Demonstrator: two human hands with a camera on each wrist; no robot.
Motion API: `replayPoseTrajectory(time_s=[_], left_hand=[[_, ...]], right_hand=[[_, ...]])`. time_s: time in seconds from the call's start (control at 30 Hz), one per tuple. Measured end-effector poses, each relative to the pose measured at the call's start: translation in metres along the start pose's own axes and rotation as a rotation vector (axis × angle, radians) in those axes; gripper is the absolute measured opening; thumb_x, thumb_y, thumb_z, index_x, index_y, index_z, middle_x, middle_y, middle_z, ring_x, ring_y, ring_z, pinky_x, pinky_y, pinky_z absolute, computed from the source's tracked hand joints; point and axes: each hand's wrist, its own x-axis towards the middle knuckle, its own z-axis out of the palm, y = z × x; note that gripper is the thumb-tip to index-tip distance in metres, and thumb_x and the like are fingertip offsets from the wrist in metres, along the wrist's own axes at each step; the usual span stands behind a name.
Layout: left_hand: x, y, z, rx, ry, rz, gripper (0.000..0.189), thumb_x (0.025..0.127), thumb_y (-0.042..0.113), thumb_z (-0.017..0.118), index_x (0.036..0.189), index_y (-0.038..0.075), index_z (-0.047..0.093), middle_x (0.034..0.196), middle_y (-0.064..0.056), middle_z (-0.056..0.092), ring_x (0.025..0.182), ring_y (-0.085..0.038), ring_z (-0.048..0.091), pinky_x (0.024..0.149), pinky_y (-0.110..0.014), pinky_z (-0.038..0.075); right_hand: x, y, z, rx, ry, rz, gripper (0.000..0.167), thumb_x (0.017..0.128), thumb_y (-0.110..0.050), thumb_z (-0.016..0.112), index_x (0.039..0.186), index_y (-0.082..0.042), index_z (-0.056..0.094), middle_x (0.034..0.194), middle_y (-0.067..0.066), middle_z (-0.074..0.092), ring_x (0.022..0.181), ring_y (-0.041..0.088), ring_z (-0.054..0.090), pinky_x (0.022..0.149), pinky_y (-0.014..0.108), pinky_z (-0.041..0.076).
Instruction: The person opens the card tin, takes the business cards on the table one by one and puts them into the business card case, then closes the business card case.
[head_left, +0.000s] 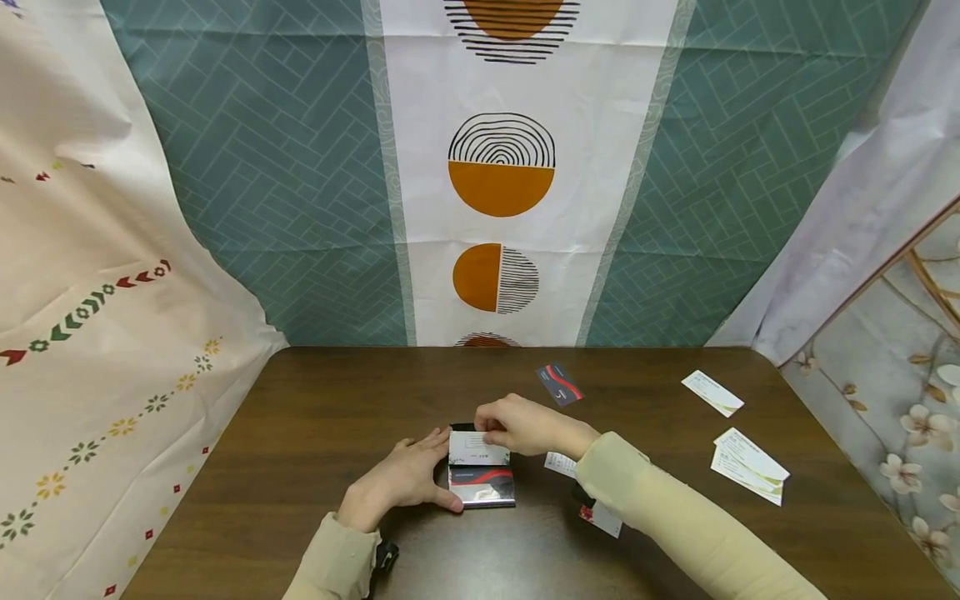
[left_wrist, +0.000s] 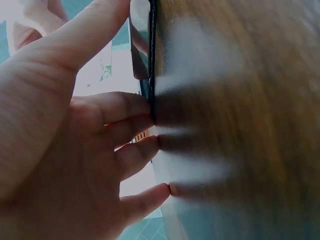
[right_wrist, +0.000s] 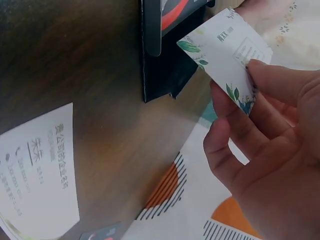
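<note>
A card case lies opened on the table, black inside with a shiny metal part at its near side. A dark blue card with a red wave sits in that near half. My left hand rests along the case's left side, fingers stretched out and the thumb at its near left corner. In the left wrist view those fingertips touch the table beside the case's edge. Between thumb and fingers, my right hand pinches a white business card with green leaves, held over the case's black far flap.
Another dark blue card lies beyond the right hand. White cards and an overlapping pair lie at the right. Under the right forearm, a white card and a card with red print are partly covered. A patterned curtain hangs behind the table.
</note>
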Motion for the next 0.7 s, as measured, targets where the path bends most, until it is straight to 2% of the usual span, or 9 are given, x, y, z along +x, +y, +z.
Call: replayPoseTrajectory(time_s=[0.3, 0.7], left_hand=[[-0.001, 0.000, -0.002, -0.002, -0.012, -0.010, 0.106, 0.069, 0.060, 0.081, 0.147, 0.000, 0.042, 0.156, -0.015, 0.031, 0.145, -0.032, 0.024, 0.110, -0.058, 0.020], [-0.002, 0.000, -0.002, 0.020, -0.032, -0.024, 0.105, 0.071, 0.061, 0.078, 0.149, 0.001, 0.039, 0.157, -0.013, 0.029, 0.145, -0.030, 0.022, 0.111, -0.058, 0.020]], right_hand=[[0.002, 0.003, 0.010, -0.002, -0.029, 0.027, 0.006, 0.091, -0.013, 0.069, 0.087, -0.015, 0.066, 0.067, -0.012, 0.053, 0.062, 0.002, 0.048, 0.057, 0.021, 0.041], [0.002, 0.005, 0.028, -0.097, 0.010, 0.073, 0.004, 0.089, -0.017, 0.072, 0.085, -0.016, 0.072, 0.074, -0.014, 0.057, 0.066, 0.003, 0.051, 0.059, 0.022, 0.045]])
